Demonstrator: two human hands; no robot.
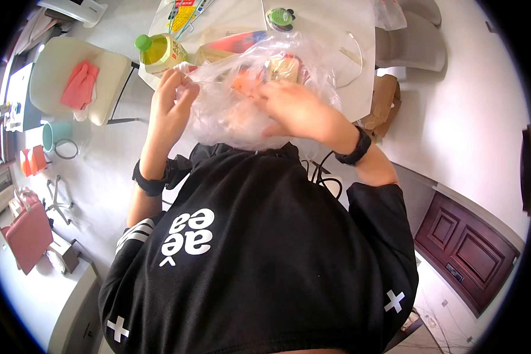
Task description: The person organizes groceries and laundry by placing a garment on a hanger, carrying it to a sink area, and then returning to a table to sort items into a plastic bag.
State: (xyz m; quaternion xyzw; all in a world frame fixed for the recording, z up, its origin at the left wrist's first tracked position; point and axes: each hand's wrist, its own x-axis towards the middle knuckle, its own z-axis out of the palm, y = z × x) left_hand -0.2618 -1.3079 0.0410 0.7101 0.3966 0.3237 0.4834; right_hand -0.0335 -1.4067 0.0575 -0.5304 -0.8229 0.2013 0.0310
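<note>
A clear plastic bag (221, 110) lies over the near edge of the table, with orange and yellowish packaged items inside it. My left hand (172, 95) grips the bag's gathered edge at its left side, close to a bottle with a green cap (159, 53). My right hand (292, 106) is at the bag's middle, beside a yellowish packet (283, 68); its fingertips are blurred, and whether they hold anything is unclear. Behind the bag lies a pink and blue package (236, 43).
On the white table (358, 88) are a round green-lidded container (281, 17), a white cable (361, 53) and colourful printed packaging (186, 15). A chair holding a pink cloth (80, 84) stands at left. A brown cardboard box (382, 106) is beside the table at right.
</note>
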